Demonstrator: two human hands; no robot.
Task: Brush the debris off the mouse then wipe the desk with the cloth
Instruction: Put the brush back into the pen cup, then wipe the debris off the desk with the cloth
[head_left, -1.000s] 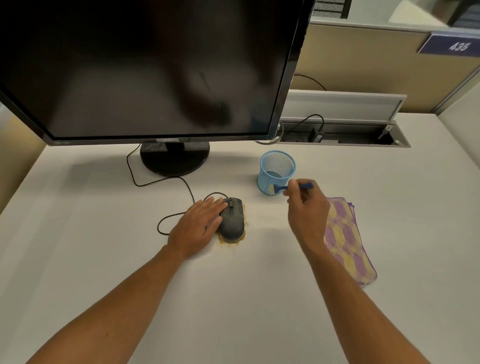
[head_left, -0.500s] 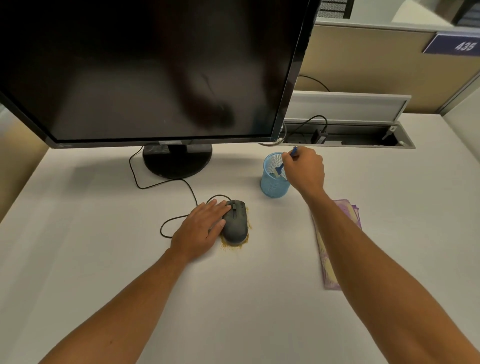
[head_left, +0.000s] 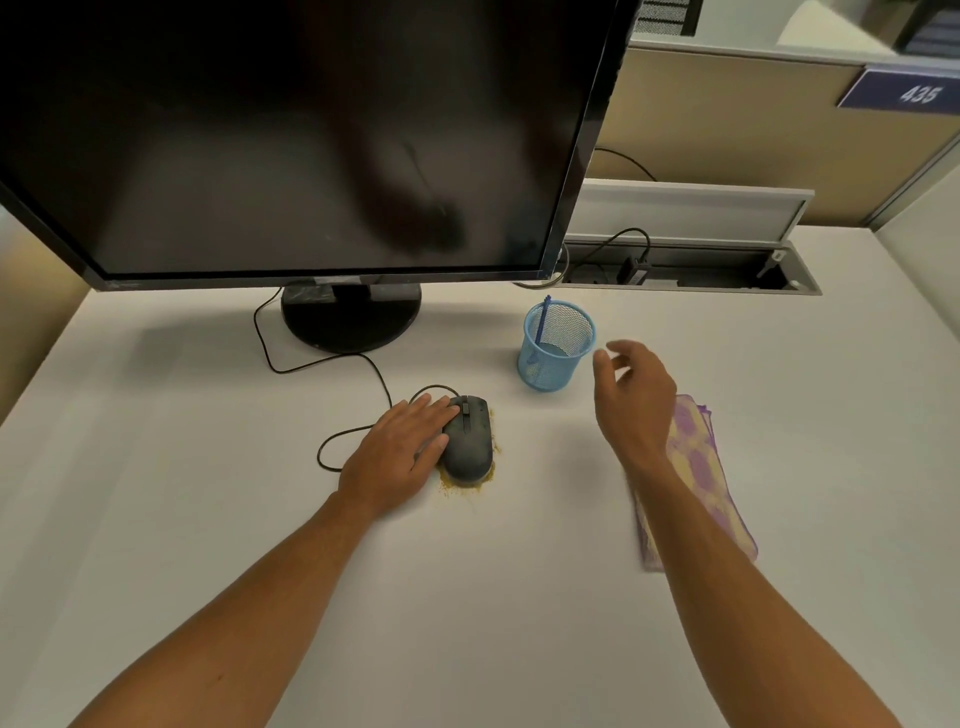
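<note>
On the white worktop (head_left: 467, 597), the left hand (head_left: 397, 454) lies flat against the dark grey mouse (head_left: 467, 439); the right hand (head_left: 631, 400) hovers, fingers loose, over the purple-yellow cloth (head_left: 711, 478).

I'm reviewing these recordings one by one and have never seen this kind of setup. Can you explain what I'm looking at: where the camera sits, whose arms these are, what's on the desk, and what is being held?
There is no machine here. A person wears one wide-angle camera on the head, looking forward and down, so the two bare arms coming in from the bottom are their own.

On the white desk stands a dark monitor. In front of it lies a wired black mouse ringed by yellowish debris. The left hand rests on the mouse's left side.

To the right stands a blue mesh cup with a small blue brush standing in it. The right hand hovers beside the cup, open and holding nothing. Under that forearm lies a folded purple and yellow cloth.
</note>
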